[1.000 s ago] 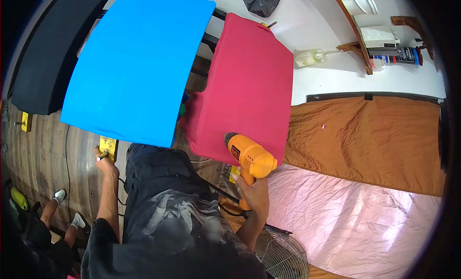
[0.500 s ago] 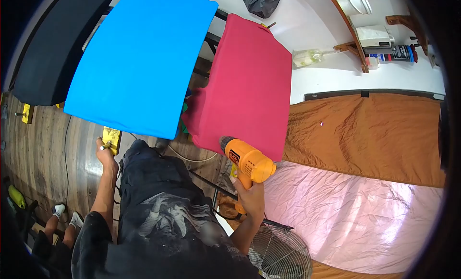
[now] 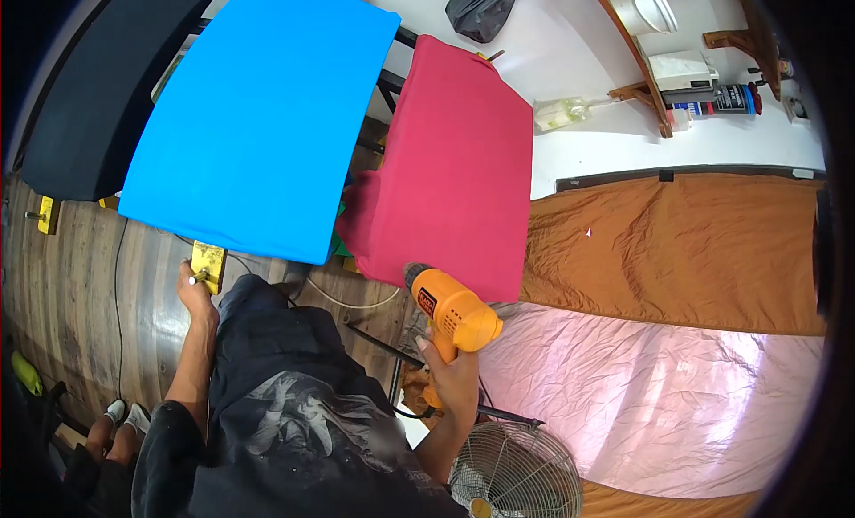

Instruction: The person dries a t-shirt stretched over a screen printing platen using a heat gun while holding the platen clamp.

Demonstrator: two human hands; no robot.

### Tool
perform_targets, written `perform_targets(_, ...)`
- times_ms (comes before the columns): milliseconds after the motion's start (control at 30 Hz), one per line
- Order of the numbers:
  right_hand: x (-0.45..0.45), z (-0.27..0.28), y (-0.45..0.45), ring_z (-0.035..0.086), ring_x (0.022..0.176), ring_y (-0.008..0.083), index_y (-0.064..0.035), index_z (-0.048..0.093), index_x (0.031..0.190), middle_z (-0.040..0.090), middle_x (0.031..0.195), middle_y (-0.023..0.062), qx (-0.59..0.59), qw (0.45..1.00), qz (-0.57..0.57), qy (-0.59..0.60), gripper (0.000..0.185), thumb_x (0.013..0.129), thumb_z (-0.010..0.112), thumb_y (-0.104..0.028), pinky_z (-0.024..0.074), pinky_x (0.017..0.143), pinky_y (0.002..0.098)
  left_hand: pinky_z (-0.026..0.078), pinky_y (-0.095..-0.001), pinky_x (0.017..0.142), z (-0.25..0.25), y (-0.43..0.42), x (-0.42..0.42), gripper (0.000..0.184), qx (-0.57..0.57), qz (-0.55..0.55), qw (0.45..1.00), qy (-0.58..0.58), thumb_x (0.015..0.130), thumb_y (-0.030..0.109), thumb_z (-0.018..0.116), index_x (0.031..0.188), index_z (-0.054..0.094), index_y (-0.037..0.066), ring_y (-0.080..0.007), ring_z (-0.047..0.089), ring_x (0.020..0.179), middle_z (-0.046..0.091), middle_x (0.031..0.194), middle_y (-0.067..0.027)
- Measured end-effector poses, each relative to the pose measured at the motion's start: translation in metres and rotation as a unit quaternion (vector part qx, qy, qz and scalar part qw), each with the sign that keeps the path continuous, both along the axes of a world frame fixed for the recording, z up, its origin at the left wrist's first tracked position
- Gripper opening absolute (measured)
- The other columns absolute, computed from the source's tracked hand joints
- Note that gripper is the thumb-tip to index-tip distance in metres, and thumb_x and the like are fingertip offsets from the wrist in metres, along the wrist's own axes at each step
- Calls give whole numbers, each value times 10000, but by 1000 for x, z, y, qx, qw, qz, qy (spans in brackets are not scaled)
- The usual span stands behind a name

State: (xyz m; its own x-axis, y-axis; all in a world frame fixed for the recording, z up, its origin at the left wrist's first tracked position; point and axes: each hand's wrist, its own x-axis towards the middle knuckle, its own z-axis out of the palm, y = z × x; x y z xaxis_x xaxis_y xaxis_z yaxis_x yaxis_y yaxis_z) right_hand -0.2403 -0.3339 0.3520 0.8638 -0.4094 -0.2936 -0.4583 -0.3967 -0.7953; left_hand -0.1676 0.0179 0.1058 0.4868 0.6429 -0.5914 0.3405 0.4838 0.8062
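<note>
- we observe the right hand [image 3: 454, 375] wrapped around the handle of the orange drill [image 3: 456, 313]; the grip is clenched on this tool.
- we find the drill in front of the person's dark shirt [image 3: 312, 420], with its chuck [image 3: 416, 273] aimed up and to the left of the view, overlapping the lower edge of the red cloth-covered board [image 3: 459, 171]; we cannot tell whether they touch.
- we see the left hand [image 3: 193, 293] at the yellow block [image 3: 208, 260], beside its small rod [image 3: 202, 276]; we cannot tell whether the fingers are closed on the rod or only rest against it.
- we locate this block just below the lower edge of the blue cloth-covered board [image 3: 254, 130], which stands between the red board and the black cloth-covered board [image 3: 107, 90].
- we note the wire fan [image 3: 521, 469] near the right forearm [image 3: 445, 447], at the lower edge of the view.
- we note the brown cloth [image 3: 677, 251] above the pink cloth [image 3: 623, 393], both creased, at the right of the view.
</note>
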Motion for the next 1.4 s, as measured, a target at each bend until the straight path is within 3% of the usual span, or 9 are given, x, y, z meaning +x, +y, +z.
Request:
perform_targets(433,12,5,-13,624,828,173,38,599,1013,655,907,101,12,999,28,-11,292,792,720,-110,483,748,299,475,-321,731,-24,2,-4,306,53,5,998,-24,894,101,435,1123,568,-53,-201,599,828,612,975,-132)
perform_targets(533,19,3,-18,629,821,183,35,605,1008,659,902,105,-19,999,41,-5,295,786,727,-117,485,747,303,473,-317,727,-17,0,-5,298,109,-31,994,-5,895,100,440,1118,569,-50,-198,598,823,609,973,-126)
perform_targets(667,27,2,-26,635,810,195,34,609,1003,663,897,108,-16,999,37,8,301,778,734,-122,486,744,308,469,-298,705,3,-5,-1,303,39,9,999,-10,913,156,442,1092,577,-48,-183,598,803,607,938,-107)
perform_targets(800,38,-3,-34,633,812,195,37,606,1000,660,895,108,12,999,41,3,306,772,739,-118,487,744,314,466,-292,694,-23,2,-6,310,56,14,998,-40,918,207,458,1044,589,-44,-170,596,775,602,921,-91)
perform_targets(967,59,-2,-42,620,842,191,33,592,1018,649,919,107,9,998,67,11,321,768,740,-102,480,762,321,441,-263,661,-2,-9,0,283,133,24,988,-68,926,200,428,910,579,-38,-139,545,716,573,831,-74)
perform_targets(1100,69,-1,-49,613,827,193,31,591,1010,644,903,105,51,997,58,21,314,768,741,-101,477,751,322,435,-256,642,-5,-7,0,296,155,14,985,-72,929,202,417,897,581,-43,-133,535,692,568,812,-76)
perform_targets(1333,96,5,-60,613,834,139,35,591,1054,648,952,73,-5,996,76,52,317,787,734,-61,493,745,276,453,-275,624,-11,-1,-7,323,176,-37,983,-38,940,220,400,943,569,-56,-140,542,691,561,826,-94)
perform_targets(1367,99,5,-59,613,828,135,36,590,1054,648,953,72,-19,995,81,48,318,787,735,-59,494,737,269,456,-278,633,-23,6,-15,327,261,-99,960,-11,939,216,394,954,557,-68,-145,538,693,560,837,-104)
perform_targets(1400,103,4,-60,614,823,131,36,590,1055,648,953,70,-32,995,85,43,319,786,736,-56,494,729,263,456,-278,634,-21,4,-13,326,256,-85,963,-13,937,211,392,955,555,-72,-148,536,695,560,839,-106)
